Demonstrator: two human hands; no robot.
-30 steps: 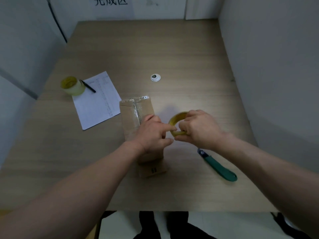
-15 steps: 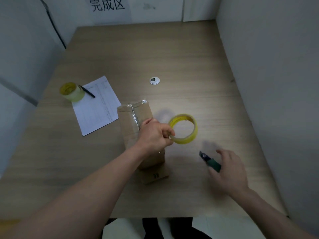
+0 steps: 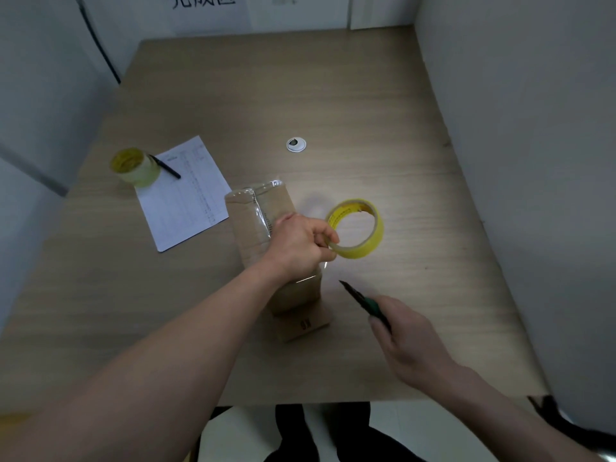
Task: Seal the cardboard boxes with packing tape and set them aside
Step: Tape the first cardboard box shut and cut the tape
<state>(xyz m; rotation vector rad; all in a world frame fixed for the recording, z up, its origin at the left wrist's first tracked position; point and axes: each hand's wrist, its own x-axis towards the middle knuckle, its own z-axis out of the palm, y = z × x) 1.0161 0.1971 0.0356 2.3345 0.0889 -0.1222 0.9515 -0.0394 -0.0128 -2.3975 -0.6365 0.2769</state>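
Cardboard box point(image 3: 263, 228) lies mid-table point(image 3: 366, 105), long axis running away from the person, leaning slightly left. Left hand point(image 3: 300, 245) on it pinches tape roll point(image 3: 355, 228). Right hand point(image 3: 410, 341) grips cutter point(image 3: 361, 300), blade pointing up-left. Box print unreadable.

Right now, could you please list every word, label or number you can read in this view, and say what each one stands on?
"完成区", top edge cut off: sign on the far wall.
Small dark mark, too blurred to read: near flap of the cardboard box.
Rows of fine print, too small to read: sheet of paper.
Faint print, unreadable: inside of the yellow tape roll.
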